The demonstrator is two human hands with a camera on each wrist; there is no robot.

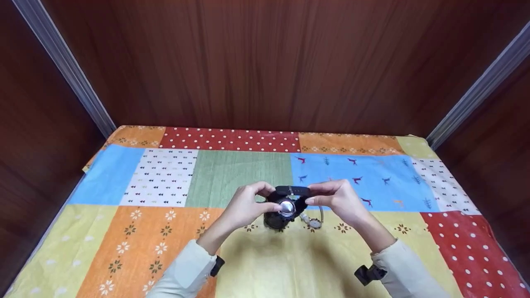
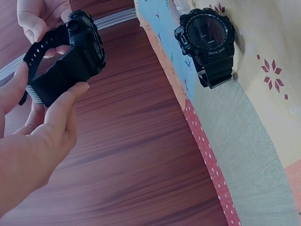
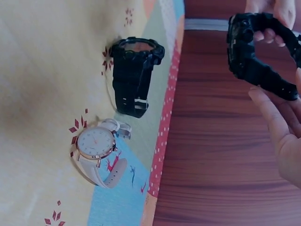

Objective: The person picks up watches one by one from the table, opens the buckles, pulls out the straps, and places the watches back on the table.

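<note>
Both hands hold a black wristwatch (image 1: pixel 292 191) up above the table, its strap bent into a loop. My left hand (image 1: pixel 248 207) pinches it from the left, with the thumb by the shiny round case back. On the other side, my right hand (image 1: pixel 337 201) grips the strap between thumb and fingers. In the left wrist view, a holed strap end meets the buckle end of the held watch (image 2: pixel 70 66); whether it is fastened I cannot tell. A second black sport watch (image 2: pixel 207 35) rests on the cloth below. Beside that lies a white-strapped watch (image 3: pixel 96 142) with a gold-rimmed dial.
A patchwork-patterned cloth (image 1: pixel 165 256) covers the table. Behind it rises a dark wood panel (image 1: pixel 265 66), with more wood panels and metal strips at both sides. Each wrist wears a small black camera mount, such as the right one (image 1: pixel 369 274).
</note>
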